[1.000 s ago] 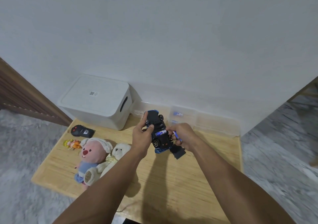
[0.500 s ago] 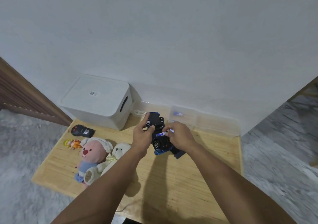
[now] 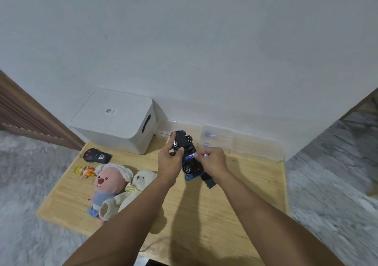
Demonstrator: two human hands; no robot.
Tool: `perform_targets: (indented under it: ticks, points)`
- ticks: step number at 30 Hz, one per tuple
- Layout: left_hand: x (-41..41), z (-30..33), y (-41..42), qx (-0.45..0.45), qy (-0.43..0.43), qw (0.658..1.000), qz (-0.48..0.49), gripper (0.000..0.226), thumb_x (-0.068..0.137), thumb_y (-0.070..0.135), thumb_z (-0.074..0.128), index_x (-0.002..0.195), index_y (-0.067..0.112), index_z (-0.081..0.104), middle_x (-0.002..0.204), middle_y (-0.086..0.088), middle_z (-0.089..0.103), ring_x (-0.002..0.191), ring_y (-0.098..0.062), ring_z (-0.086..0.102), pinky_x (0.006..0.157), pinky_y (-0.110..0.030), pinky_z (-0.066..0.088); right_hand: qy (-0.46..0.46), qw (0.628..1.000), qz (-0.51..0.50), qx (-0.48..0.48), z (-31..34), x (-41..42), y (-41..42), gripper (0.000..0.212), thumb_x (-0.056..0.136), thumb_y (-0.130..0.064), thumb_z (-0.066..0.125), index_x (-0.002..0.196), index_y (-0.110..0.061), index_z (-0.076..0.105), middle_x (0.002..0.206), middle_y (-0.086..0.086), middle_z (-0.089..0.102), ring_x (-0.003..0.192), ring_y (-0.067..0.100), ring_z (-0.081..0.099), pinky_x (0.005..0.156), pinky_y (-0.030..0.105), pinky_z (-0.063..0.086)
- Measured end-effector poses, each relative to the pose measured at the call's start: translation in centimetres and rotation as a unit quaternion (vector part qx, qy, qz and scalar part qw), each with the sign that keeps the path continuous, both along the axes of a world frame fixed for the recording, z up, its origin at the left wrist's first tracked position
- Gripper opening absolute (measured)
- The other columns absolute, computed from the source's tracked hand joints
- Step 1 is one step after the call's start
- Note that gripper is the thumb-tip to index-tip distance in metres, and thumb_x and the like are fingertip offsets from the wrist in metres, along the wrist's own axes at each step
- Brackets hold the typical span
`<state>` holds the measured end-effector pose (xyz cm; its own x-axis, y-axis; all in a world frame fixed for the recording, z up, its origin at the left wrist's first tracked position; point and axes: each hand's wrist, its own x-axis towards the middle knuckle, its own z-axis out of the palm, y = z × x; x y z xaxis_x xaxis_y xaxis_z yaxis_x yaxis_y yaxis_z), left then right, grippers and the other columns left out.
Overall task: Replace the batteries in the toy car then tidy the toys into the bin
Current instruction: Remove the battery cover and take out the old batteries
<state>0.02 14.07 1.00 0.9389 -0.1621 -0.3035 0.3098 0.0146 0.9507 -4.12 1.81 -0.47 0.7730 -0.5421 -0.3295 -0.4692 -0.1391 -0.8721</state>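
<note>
A: Forearms reach in from the near edge over the wooden desk (image 3: 204, 214). What has each grip got?

B: The left hand (image 3: 169, 161) has its grip curled round the toy car (image 3: 187, 153), thumb and forefinger pinching the upper end by a wheel. The car is held belly-up above the middle of the desk, tilted, wheels showing.

A: And the right?

B: The right hand (image 3: 213, 161) has its fingers curled tight at the car's underside, pinching a battery (image 3: 205, 154) of which only a blue and white end shows. Another battery (image 3: 191, 157) lies in the open bay just beside it. A dark flat piece (image 3: 209, 182) pokes out below that wrist; I cannot tell whether the hand holds it or it lies on the desk.

A: Around them?

B: Left of the arms lie a pink plush (image 3: 108, 186) and a white bear (image 3: 136, 188), touching; the left forearm covers part of the bear. Beyond them, a small doll figure (image 3: 84, 171) and a black remote (image 3: 97, 155).

A: Farther back?

B: The white bin (image 3: 114, 122), lid on, stands against the wall, and right of it a clear tray (image 3: 241, 145) with more batteries (image 3: 210, 135) inside.
</note>
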Motion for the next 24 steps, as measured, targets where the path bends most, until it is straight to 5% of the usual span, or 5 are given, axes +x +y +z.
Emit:
perform_targets:
  ticks: [10, 14, 20, 24]
  points:
    - [0.3, -0.1, 0.3, 0.007, -0.001, 1.0, -0.003, 0.058, 0.092, -0.001, 0.058, 0.142, 0.026, 0.047, 0.071, 0.019, 0.071, 0.075, -0.023, 0.063, 0.083, -0.057, 0.055, -0.065, 0.99, -0.053, 0.11, 0.0, -0.6, 0.4, 0.014, 0.077, -0.016, 0.079, 0.077, -0.022, 0.066, 0.086, 0.003, 0.069, 0.074, 0.018, 0.066, 0.062, 0.028, 0.053]
    - [0.2, -0.3, 0.2, 0.009, 0.0, 1.0, -0.007, 0.058, 0.092, -0.001, 0.058, 0.142, 0.027, 0.048, 0.089, 0.014, 0.071, 0.076, -0.015, 0.067, 0.084, -0.055, 0.056, -0.069, 0.987, -0.056, 0.135, 0.4, -0.5, 0.5, 0.015, 0.078, -0.014, 0.078, 0.084, -0.014, 0.065, 0.079, 0.002, 0.066, 0.072, 0.016, 0.065, 0.066, 0.032, 0.055]
    - [0.4, -0.2, 0.4, 0.028, -0.001, 0.999, -0.037, 0.071, 0.093, 0.0, 0.056, 0.148, 0.037, 0.032, 0.107, -0.003, 0.063, 0.101, -0.029, 0.067, 0.088, -0.052, 0.055, -0.043, 0.979, -0.057, 0.191, 0.8, -0.4, 0.1, 0.019, 0.087, -0.013, 0.071, 0.105, -0.01, 0.065, 0.088, 0.0, 0.066, 0.07, 0.009, 0.06, 0.047, 0.015, 0.042]
    - [0.8, -0.3, 0.9, 0.023, 0.049, 0.998, -0.035, 0.076, 0.094, 0.002, 0.057, 0.151, 0.037, 0.022, 0.118, -0.009, 0.06, 0.095, -0.024, 0.067, 0.084, -0.053, 0.056, -0.026, 0.944, -0.073, 0.321, 0.8, 0.0, -1.1, 0.018, 0.095, -0.008, 0.057, 0.11, -0.006, 0.066, 0.07, 0.0, 0.052, 0.051, 0.008, 0.037, 0.039, 0.018, 0.029]
